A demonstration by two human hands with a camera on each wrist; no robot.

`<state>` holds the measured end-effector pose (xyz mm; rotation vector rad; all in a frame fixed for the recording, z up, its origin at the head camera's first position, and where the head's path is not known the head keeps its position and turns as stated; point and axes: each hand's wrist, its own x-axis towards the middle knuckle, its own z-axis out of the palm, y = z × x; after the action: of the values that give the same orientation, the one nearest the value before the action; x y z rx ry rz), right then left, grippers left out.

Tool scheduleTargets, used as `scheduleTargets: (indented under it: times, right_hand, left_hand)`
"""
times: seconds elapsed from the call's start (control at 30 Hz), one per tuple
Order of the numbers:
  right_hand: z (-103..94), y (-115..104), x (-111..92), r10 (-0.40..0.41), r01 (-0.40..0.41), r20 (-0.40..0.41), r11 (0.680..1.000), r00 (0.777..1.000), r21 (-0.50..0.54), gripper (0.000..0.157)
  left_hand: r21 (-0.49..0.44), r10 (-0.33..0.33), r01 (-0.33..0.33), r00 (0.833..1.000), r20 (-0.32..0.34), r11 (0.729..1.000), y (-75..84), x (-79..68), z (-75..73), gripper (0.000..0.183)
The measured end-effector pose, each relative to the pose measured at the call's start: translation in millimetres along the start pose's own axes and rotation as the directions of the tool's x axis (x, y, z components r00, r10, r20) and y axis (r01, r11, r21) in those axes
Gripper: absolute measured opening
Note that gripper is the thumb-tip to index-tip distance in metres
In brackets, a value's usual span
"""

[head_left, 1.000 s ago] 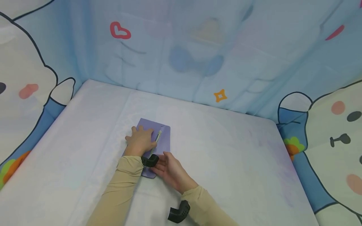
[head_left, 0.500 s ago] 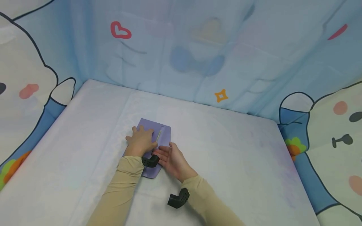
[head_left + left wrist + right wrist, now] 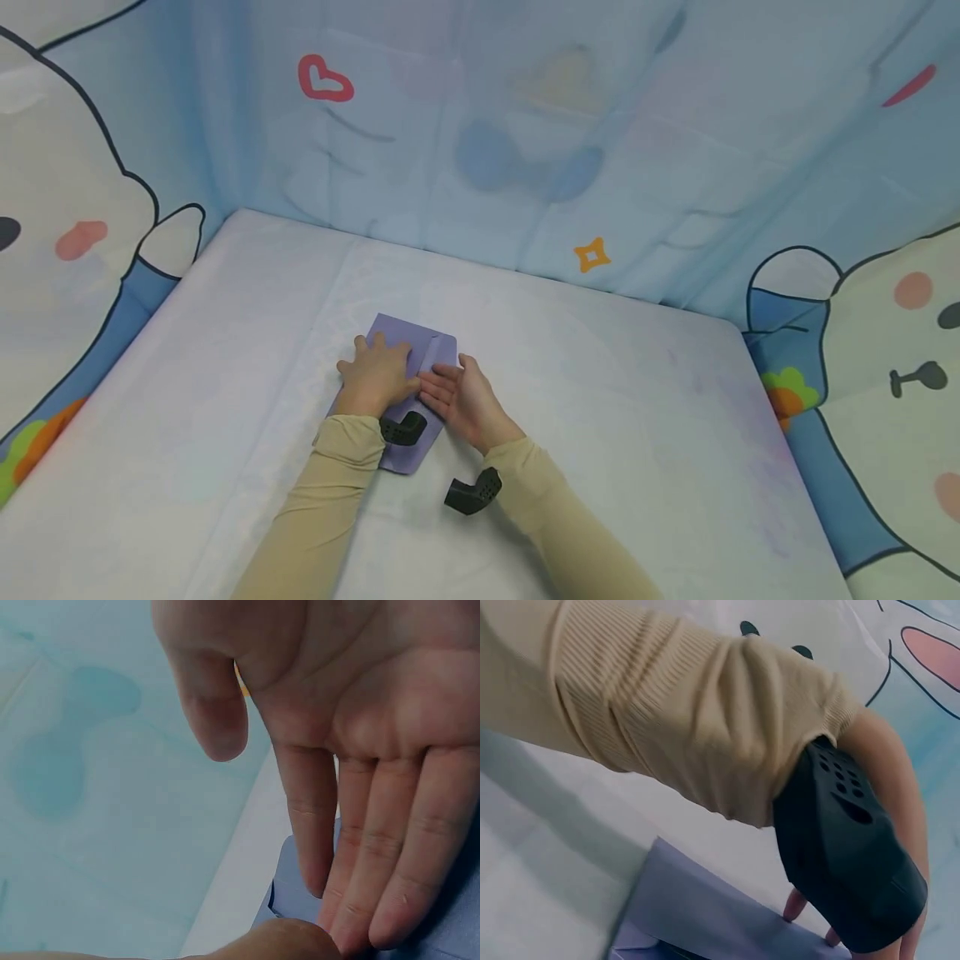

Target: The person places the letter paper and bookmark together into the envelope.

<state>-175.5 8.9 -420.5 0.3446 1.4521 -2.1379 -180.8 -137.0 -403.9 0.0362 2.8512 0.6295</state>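
A flat purple folder-like piece (image 3: 397, 454), perhaps an envelope, lies on the white table, with a long fold line down its right part. My left hand (image 3: 377, 375) rests spread on its left half, thumb reaching toward that fold. With straight fingers close together, my right hand (image 3: 465, 404) touches the right part near the fold, palm turned left. The left wrist view shows this right palm (image 3: 382, 690) and my left thumb (image 3: 285, 941) close to its fingertips. Seen from the right wrist, left fingertips (image 3: 795, 904) press on the purple sheet (image 3: 712, 900), which has a dark gap at its lower edge.
Black camera mounts (image 3: 472, 492) sit on both wrists, over beige sleeves (image 3: 300, 508). A white cloth covers the table (image 3: 637, 433). Behind and at the sides hangs a light blue cartoon-printed curtain (image 3: 420, 150).
My right hand has slid up along the fold, away from the near end. The pale strip seen beside the fold earlier is now out of sight. My left hand stays in place.
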Motion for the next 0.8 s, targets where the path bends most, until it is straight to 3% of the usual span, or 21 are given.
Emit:
scheduleTargets:
  times: [0.3, 0.6, 0.8]
  right_hand:
    - [0.5, -16.5, 16.5, -0.02, 0.019, -0.045, 1.0, 0.999, -0.015, 0.066]
    - [-4.2, -32.2, 34.1, -0.019, 0.027, -0.118, 0.998, 0.993, 0.06, 0.065]
    - [-9.3, -31.0, 34.0, -0.011, 0.016, -0.087, 0.998, 0.996, 0.055, 0.065]
  left_hand:
    - [0.011, -0.011, 0.011, 1.0, 0.002, 1.0, 2.1, -1.8, -2.2, 0.06]
    - [0.013, -0.017, 0.017, 1.0, -0.008, 1.0, 2.2, -1.9, -0.4, 0.059]
    - [0.011, -0.02, 0.02, 1.0, -0.006, 1.0, 1.8, -0.3, 1.0, 0.06]
